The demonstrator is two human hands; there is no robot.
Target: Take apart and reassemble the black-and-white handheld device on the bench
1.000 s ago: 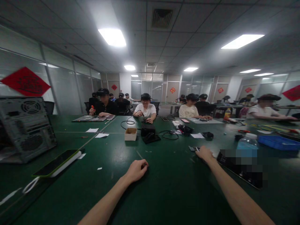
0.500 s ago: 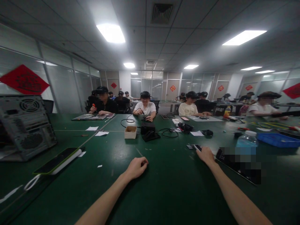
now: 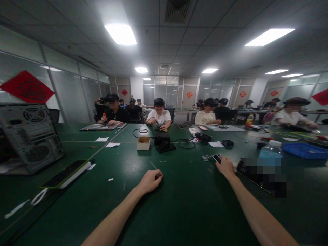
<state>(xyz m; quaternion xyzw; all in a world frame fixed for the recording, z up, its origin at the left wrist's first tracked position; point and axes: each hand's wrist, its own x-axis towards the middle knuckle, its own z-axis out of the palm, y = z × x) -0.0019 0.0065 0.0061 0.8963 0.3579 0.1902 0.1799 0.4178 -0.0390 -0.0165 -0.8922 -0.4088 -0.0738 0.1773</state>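
Observation:
My left hand [image 3: 151, 180] rests on the green table [image 3: 176, 205] with its fingers curled in. Whatever those fingers hold, if anything, is hidden. My right hand [image 3: 226, 166] lies farther right, its fingers closed on a small dark rectangular device [image 3: 217, 158] with a pale edge. Just left of that device are small silvery metal pieces [image 3: 205, 158]. To the right of my right wrist lies a long dark flat panel [image 3: 249, 176], partly blurred out by blocks.
A computer case [image 3: 30, 138] and a phone on a white stand [image 3: 66, 174] are at left. Ahead are an open cardboard box [image 3: 143, 144], a black device [image 3: 162, 138] and cables. A water bottle [image 3: 270, 150] and blue tray [image 3: 304, 150] sit right. Several people work opposite.
The view has shifted slightly. My left hand stays curled in place. My right hand stays on the device, and the metal pieces beside it look slightly shifted. A person at far right has moved their arms.

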